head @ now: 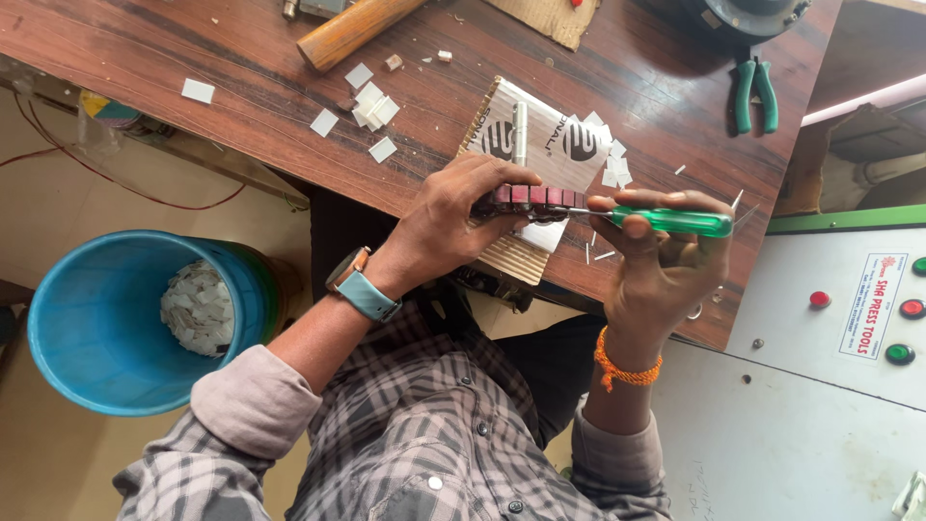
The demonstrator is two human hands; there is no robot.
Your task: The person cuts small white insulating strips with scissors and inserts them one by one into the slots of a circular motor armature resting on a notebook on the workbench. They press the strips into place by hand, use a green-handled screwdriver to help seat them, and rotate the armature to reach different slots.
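My left hand (453,227) grips a dark red, ribbed round part (535,198) over the front edge of the wooden table (193,68). My right hand (656,260) holds a screwdriver with a green see-through handle (675,221); its metal shaft points left and its tip meets the red part. Under both hands lies a piece of corrugated cardboard (545,145) with a small metal rod (520,130) on it. A watch with a light blue strap is on my left wrist, an orange thread on my right.
Small white paper slips (371,106) lie scattered on the table. A wooden handle (352,29) lies at the back, green-handled pliers (755,92) at the right. A blue bucket (116,323) holding white scraps stands on the floor at left. A grey machine panel (849,309) with red and green buttons is at right.
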